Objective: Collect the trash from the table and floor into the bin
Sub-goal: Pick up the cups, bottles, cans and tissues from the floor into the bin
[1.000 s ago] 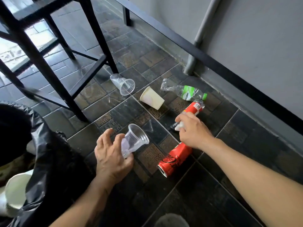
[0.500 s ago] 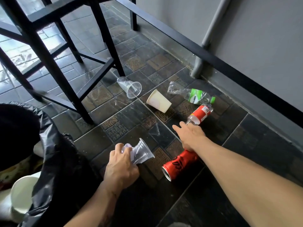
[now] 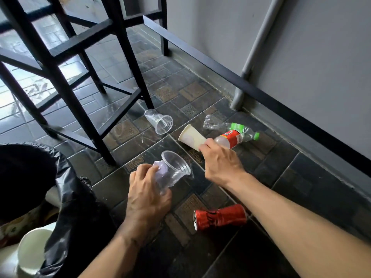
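The bin (image 3: 66, 199), lined with a black bag, sits at lower left on the tiled floor (image 3: 301, 177), with white cups already inside. It is well apart from the litter, so each carry crosses open floor, and anything loosely held could drop short of the rim.

The right hand (image 3: 221, 163) is closed around the neck end of the red bottle (image 3: 230, 138), lifted just above the floor. Held by one end, the bottle may swing or slip out. It also hangs right over the paper cup (image 3: 190, 137) and the green bottle (image 3: 236, 130), and could knock either toward the wall.

The left hand (image 3: 147, 194) is clamped on a clear cup (image 3: 173, 170) with crumpled paper inside. The thin plastic could crack under the squeeze, or the paper fall out if the cup tips mouth-down.

The can (image 3: 219, 216) lies under the right forearm, where a sweep back could send it rolling. A second clear cup (image 3: 159, 121) lies near the stool leg (image 3: 136, 77), easy to overlook.
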{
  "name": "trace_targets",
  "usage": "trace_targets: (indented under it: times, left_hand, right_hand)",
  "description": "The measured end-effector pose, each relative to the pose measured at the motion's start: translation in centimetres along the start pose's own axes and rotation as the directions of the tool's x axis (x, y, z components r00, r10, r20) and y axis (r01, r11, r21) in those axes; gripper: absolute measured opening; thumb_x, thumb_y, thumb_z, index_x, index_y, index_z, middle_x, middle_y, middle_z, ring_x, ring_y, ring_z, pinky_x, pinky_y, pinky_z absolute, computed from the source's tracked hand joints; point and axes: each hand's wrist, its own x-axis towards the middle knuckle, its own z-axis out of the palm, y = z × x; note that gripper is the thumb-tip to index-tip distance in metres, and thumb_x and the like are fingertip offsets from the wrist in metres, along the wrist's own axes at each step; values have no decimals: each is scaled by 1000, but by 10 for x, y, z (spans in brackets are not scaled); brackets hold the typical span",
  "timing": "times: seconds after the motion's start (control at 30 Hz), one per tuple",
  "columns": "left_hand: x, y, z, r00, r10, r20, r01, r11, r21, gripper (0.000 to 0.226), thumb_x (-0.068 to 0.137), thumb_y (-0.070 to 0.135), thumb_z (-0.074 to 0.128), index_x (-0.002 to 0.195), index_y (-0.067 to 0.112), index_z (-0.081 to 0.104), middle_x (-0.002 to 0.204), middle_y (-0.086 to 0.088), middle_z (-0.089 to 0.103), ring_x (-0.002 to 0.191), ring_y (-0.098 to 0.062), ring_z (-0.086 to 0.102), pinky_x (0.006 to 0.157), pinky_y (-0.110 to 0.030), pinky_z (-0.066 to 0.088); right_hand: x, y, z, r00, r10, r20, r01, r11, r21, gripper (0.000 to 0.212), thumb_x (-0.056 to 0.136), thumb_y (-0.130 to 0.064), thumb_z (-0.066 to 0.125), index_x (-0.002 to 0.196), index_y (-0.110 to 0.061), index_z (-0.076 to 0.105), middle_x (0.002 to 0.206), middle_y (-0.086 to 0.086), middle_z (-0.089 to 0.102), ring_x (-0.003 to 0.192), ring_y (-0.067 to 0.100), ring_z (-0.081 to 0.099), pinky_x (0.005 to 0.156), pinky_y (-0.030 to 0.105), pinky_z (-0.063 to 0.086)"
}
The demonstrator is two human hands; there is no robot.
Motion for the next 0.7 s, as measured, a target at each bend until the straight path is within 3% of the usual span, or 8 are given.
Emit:
trace_targets:
  times: [0.1, 0.17, 0.27, 0.37, 0.47, 0.7]
  left_hand:
    - [22, 18, -24, 997, 35, -73, -33, 999, 26, 59, 65, 30, 62, 121, 10, 60, 114, -6, 52, 101, -25, 45, 90, -31, 37]
    - [38, 34, -56, 991, 64, -121, -59, 997, 44, 58, 66, 29, 62, 121, 7, 60, 115, -8, 52, 101, -27, 46, 90, -35, 40]
    - [49, 43, -95, 986, 82, -148, -71, 995, 74, 57, 69, 32, 61, 120, 7, 60, 116, -7, 52, 103, -29, 50, 91, -40, 46]
    - [48, 47, -163, 969, 117, -219, -97, 990, 99, 53, 69, 31, 64, 116, 8, 62, 115, -6, 53, 102, -29, 52, 87, -41, 48]
    - [36, 35, -227, 946, 147, -289, -106, 982, 155, 49, 69, 32, 63, 112, 8, 61, 114, -5, 53, 100, -30, 54, 84, -42, 49]
    - [-38, -12, -324, 888, -32, -458, 126, 976, 177, 47, 70, 33, 53, 108, 7, 62, 110, -8, 56, 101, -31, 55, 92, -40, 47]
  right_hand:
    - [8, -20, -38, 990, -76, -116, 86, 993, 84, 31, 78, -6, 51, 107, -15, 56, 110, 4, 53, 92, 37, 59, 62, 38, 43]
    - [9, -33, -72, 975, -96, -202, 123, 984, 129, 33, 78, -9, 52, 111, -15, 57, 112, 4, 56, 99, 36, 57, 70, 43, 50]
    - [8, -49, -98, 951, -107, -291, 187, 947, 263, 42, 80, -10, 54, 121, -16, 58, 119, 3, 58, 105, 33, 56, 80, 39, 50]
    - [7, -79, -138, 930, -109, -351, 259, 873, 414, 43, 82, -10, 57, 124, -21, 59, 120, 1, 53, 98, 26, 61, 78, 43, 57]
    - [14, -120, -169, 894, -199, -400, 377, 817, 436, 43, 82, -9, 64, 123, -20, 61, 114, 0, 53, 95, 20, 60, 78, 39, 59]
    - [-4, -230, -201, 759, -445, -475, 643, 627, 440, 39, 81, -9, 71, 119, -16, 62, 108, -2, 55, 92, 14, 60, 81, 34, 55]
